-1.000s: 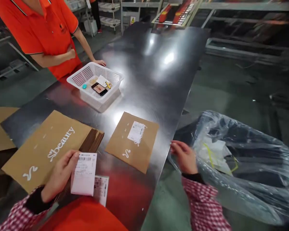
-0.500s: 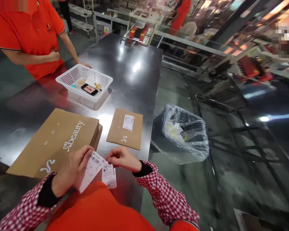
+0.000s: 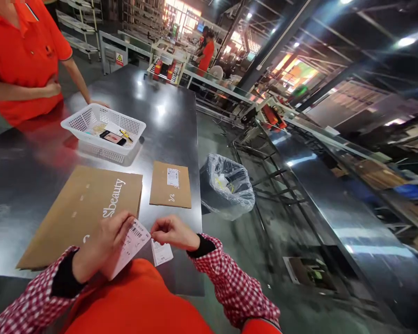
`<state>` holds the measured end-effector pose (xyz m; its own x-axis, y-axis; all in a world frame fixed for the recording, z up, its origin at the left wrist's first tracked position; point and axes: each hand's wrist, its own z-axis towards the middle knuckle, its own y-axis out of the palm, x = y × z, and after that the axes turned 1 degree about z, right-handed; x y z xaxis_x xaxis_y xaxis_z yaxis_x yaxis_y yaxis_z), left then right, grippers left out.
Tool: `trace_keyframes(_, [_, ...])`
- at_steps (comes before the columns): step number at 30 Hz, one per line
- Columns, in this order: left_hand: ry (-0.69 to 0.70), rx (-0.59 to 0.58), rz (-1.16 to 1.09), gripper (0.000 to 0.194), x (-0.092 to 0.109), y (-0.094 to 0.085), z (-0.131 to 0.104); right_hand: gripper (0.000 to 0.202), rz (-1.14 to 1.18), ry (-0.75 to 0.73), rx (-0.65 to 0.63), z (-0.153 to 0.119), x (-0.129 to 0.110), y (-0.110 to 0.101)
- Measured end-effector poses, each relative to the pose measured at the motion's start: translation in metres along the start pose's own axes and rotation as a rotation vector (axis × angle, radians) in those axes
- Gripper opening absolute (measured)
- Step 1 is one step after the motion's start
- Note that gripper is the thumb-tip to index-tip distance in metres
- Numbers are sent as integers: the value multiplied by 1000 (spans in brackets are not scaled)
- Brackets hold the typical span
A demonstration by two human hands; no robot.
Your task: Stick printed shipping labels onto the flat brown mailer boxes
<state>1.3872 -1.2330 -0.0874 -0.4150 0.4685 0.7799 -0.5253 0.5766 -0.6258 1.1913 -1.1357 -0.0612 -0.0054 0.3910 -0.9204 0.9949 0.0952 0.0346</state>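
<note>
My left hand (image 3: 102, 243) is closed on a printed shipping label sheet (image 3: 134, 243) with barcodes, held tilted in front of my body. At the sheet's upper right corner, the fingertips of my right hand (image 3: 176, 232) are pinched together on its edge. Below that hand, a second white printed label (image 3: 163, 254) shows, partly covered by the first sheet. To the left lies a stack of flat brown cardboard boxes (image 3: 73, 199) lettered "Sbeauty", partly behind my left hand. A smaller cardboard piece (image 3: 170, 195) bearing a white label rests beyond my right hand.
A white plastic basket (image 3: 102, 144) holding a phone (image 3: 113, 137) stands on the dark metal table (image 3: 167, 125). A co-worker (image 3: 31, 65) in orange stands at the table's left side, one hand near the basket. A lined bin (image 3: 235, 199) stands right of the table edge.
The camera view has swung right and up, so the table things appear shifted left. My hands keep hold of the label sheet with almost the same grip.
</note>
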Motion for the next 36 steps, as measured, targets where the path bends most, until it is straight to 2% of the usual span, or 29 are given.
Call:
trace_keyframes(5, [7,-25,-174,44,-13,-17,11,19,226,-35,25,4,7,24])
trace_keyframes(7, [-7,77,-275,48,-12,-29,10,27,361,-78,39,5,13,37])
trace_keyframes(9, [-7,238,-261,43,-7,-39,1,32,456,-153,77,8,18,51])
trace_keyframes(10, [23,270,-220,38,-4,-41,-5,33,467,-202,97,9,20,57])
trace_keyframes(12, [152,231,-135,26,1,-40,-19,30,390,-323,143,14,21,67])
trace_keyframes(14, [277,161,-117,20,4,-36,-28,24,194,-465,223,20,19,72])
trace_keyframes(18, [297,177,-118,19,-1,-32,-26,13,-216,-681,348,31,9,69])
trace_keyframes(21, [307,181,-104,21,-11,-36,-13,10,-315,-738,330,45,2,57])
trace_keyframes(23, [349,233,-25,21,-21,-39,2,10,-343,-734,319,63,-2,42])
trace_keyframes(27, [478,384,325,25,-44,-37,53,15,-379,-627,335,123,-4,-5])
trace_keyframes(31, [461,293,525,24,-66,-24,112,20,-532,-449,428,184,2,-52])
trace_keyframes(33, [439,241,594,22,-74,-14,134,18,-562,-403,448,202,7,-68])
trace_keyframes(36, [403,170,670,20,-82,0,155,12,-544,-377,458,217,17,-80])
